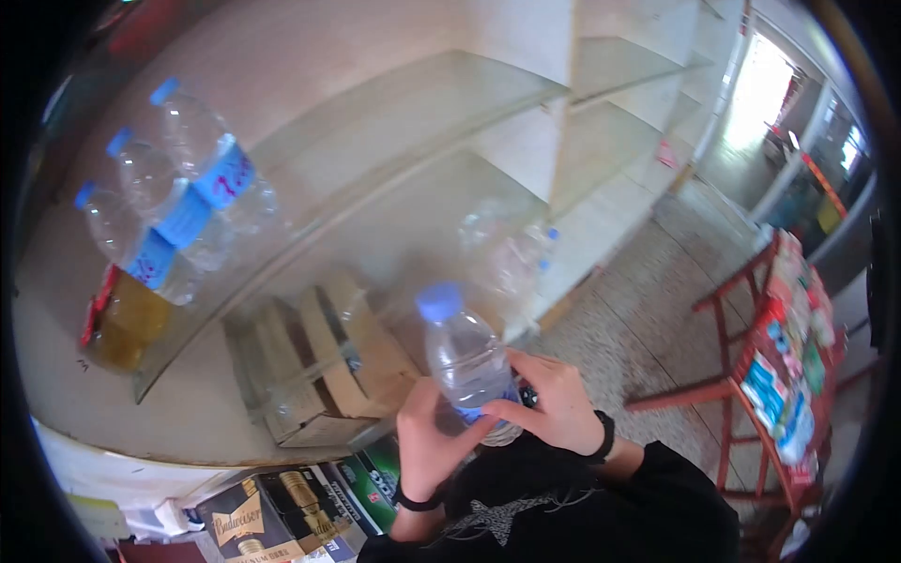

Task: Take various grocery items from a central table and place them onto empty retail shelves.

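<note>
Bottle (466, 361), one, see-through plastic, blue cap (439, 301) on, blue label (466, 412) round the lower body; held in front of the dark shirt (601, 507), near the shelving. Left hand (430, 433): curled to the near-left side, thumb laid across the label. Right hand (556, 405): closed round the other side, its thumb close to the left one; grip narrow on both, fingers behind the bottle partly hidden. Risks, by judgement: a slip toward the speckled floor (601, 328), should both thumbs ease off the smooth wall together; a dent or creased label, should the thumbs press hard on thin plastic; a knock to the neighbouring clear bottles (511, 263), should the cap end swing outward. Containers: held bottle, contents uncertain, no coloured liquid showing; three capped bottles (178, 188) with blue labels, standing close together on the glass shelf (282, 225), no coloured liquid visible; yellow-filled container (136, 324) with red wrapping, just beside the shelf's near end; clear bottles on the lower level, blurred, number uncertain; cardboard box (375, 361), open-topped, with dividing flaps and some clear plastic, contents otherwise unclear; printed beer carton (249, 521) and green carton (375, 479) below, insides unseen. Off to the right: red wooden chair (694, 394), bearing assorted bright packets (770, 389).
</note>
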Demonstrator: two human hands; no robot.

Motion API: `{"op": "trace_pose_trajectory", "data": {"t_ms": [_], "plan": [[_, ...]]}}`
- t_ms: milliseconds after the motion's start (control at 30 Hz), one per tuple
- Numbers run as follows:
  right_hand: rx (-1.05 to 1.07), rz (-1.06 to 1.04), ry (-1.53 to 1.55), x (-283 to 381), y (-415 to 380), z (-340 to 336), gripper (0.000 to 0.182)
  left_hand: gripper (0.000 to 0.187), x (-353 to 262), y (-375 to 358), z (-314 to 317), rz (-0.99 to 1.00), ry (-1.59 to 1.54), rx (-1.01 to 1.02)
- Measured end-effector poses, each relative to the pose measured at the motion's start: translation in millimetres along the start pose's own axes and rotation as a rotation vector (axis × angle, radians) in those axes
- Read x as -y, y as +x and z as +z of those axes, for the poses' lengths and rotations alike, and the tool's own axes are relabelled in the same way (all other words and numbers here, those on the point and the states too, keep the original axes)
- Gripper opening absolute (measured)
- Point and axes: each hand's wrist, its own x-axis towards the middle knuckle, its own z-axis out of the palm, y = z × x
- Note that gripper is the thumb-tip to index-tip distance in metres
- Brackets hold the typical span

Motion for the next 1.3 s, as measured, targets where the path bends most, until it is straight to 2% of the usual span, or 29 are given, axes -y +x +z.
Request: {"op": "trace_pose_trajectory", "data": {"t_ms": [67,133,200,267,367,500,767,867,933,1067,1167,1300], "plan": [[-0.014,0.043,-0.033,4.6,-19.7,-1.4,0.059,0.041,-6.3,-7.3,3.1,0.000,-0.022,0.041],[-0.142,0.020,0.035,2.1,-35.9,-1.0,0.065,0.043,-10.8,-8.1,6.1,0.038,0.051,0.139],[-0.179,0.077,0.048,-5.1,-58.1,-4.9,0.067,0.047,-12.7,-8.9,15.4,0.067,0.064,0.213],[-0.245,0.140,0.051,-9.0,-83.3,-12.9,0.069,0.050,-13.0,-8.2,28.7,0.107,0.177,0.385],[-0.354,0.233,-0.036,-12.8,-127.0,-34.6,0.068,0.052,-18.3,-7.8,70.3,0.154,-0.015,0.551],[-0.553,0.316,-0.126,-13.8,-198.0,-74.7,0.067,0.053,-48.5,-22.5,144.3,0.208,-0.066,0.828],[-0.918,0.505,-0.292,3.7,-401.1,-146.2,0.072,0.052,-111.6,-144.5,314.7,0.429,-0.185,1.316],[-1.028,0.623,-0.292,16.8,-474.0,-157.8,0.070,0.052,-126.0,-201.5,366.8,0.442,-0.175,1.508],[-1.036,0.790,-0.337,23.3,-519.9,-160.5,0.071,0.052,-144.1,-235.8,393.6,0.499,-0.165,1.608],[-1.198,0.892,-0.380,36.5,-579.5,-159.6,0.071,0.054,-174.6,-291.3,436.9,0.658,-0.058,1.777],[-1.331,0.928,-0.379,41.7,-610.2,-158.3,0.071,0.049,-180.3,-328.7,468.5,0.629,-0.234,1.853],[-1.485,0.999,-0.374,44.3,-638.3,-160.1,0.071,0.049,-203.0,-363.6,499.1,0.690,-0.151,1.973]]}}
